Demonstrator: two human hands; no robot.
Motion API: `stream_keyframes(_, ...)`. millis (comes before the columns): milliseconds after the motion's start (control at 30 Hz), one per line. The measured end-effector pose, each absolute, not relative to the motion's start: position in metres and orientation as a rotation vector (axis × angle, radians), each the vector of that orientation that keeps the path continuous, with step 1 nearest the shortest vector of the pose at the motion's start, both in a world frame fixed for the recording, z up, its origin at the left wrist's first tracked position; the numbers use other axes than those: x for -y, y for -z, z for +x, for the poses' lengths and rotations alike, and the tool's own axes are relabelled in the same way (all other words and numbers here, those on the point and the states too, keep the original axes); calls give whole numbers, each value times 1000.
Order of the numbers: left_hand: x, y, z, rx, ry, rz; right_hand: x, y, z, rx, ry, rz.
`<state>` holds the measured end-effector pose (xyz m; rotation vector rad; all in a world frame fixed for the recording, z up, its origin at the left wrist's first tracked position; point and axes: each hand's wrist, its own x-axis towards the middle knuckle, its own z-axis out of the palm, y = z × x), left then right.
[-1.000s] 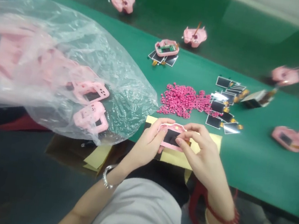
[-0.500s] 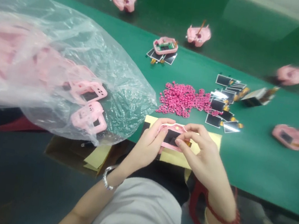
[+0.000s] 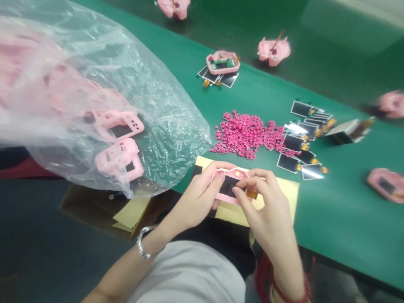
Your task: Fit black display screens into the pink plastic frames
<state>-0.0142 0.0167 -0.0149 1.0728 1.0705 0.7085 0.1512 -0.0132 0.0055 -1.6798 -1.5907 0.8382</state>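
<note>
A pink shell (image 3: 231, 199) with a dark screen (image 3: 227, 186) inside lies between my hands, over a yellow pad (image 3: 286, 193) at the table's near edge. My left hand (image 3: 202, 191) grips the shell's left end, thumb on its inner side. The fingers of my right hand (image 3: 265, 200) are bent together over the screen's right part, near an orange flex cable (image 3: 252, 192). Whether those fingertips pinch the screen or only press on it is hard to tell. Just beyond the pad lies a heap of small magenta pieces (image 3: 242, 133).
A clear plastic bag (image 3: 169, 117) of pink shells covers the left side. Loose screens (image 3: 292, 143) lie right of the heap. An open shell with a green board (image 3: 222, 62) rests on screens behind. More pink shells (image 3: 274, 50) stand on the darker green strip at the back.
My right hand has shifted slightly left over the screen, and the orange cable shows more clearly. The pink shells on the back strip have moved a little to the right.
</note>
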Motion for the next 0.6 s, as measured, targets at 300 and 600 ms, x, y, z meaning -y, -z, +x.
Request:
stream_keyframes(300,-21,14,-14,-1077,-726,1072,29,9,124,798,-1322,-1464)
stream_keyframes(600,-25,2,-39,-1244,-618,1593,37,27,184,754,-851,-1802)
